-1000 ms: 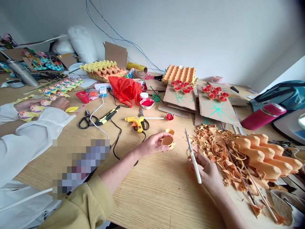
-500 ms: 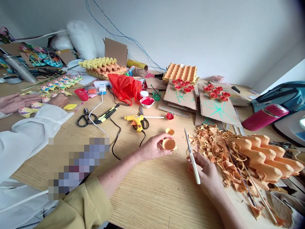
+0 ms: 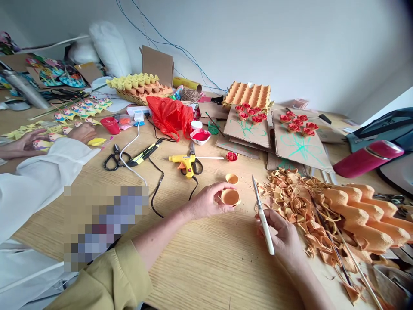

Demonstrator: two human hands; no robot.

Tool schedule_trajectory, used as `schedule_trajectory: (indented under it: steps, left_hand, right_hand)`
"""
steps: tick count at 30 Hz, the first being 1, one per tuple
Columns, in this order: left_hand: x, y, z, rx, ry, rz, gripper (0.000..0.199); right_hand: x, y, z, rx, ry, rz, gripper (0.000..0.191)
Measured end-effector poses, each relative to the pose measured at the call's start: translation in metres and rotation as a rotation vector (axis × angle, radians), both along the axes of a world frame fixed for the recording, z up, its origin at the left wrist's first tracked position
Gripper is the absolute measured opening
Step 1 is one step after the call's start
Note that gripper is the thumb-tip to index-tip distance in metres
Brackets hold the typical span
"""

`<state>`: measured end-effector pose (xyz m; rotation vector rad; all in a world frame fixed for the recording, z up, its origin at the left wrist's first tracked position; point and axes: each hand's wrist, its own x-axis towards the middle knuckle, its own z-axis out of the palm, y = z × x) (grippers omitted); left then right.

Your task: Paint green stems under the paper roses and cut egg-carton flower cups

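Between the thumb and fingers of my left hand is a small orange cup, its round opening facing up. Just behind it a second orange cup stands on the wooden table. My right hand is closed around a white-handled knife, its blade pointing away from me. Orange scraps lie heaped to the right of the knife. One red paper flower sits beyond the cups.
A yellow glue gun, black scissors and a red-paint bowl lie ahead. Orange egg trays are at the right, near a pink bottle. Cardboard bears red flowers. Another person's hands work at the left.
Both my hands keep their holds and barely move. The other person's hands at the left have shifted, the far-left one now around a yellow piece. The view has turned slightly.
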<state>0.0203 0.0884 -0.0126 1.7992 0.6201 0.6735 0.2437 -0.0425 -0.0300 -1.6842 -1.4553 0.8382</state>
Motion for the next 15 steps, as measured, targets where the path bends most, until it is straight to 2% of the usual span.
schedule_trajectory:
  steps: [9, 12, 15]
  left_hand:
    - [0.001, -0.003, 0.000, 0.050, 0.011, -0.021, 0.048]
    - [0.001, -0.005, 0.006, 0.080, 0.025, -0.014, 0.047]
    - [0.000, -0.009, 0.013, 0.176, 0.058, 0.038, 0.047]
  right_hand:
    - [0.005, -0.001, 0.001, 0.033, -0.008, -0.017, 0.025]
    - [0.005, -0.001, 0.002, 0.028, -0.001, -0.032, 0.024]
    - [0.002, -0.002, 0.005, 0.016, -0.003, -0.041, 0.026]
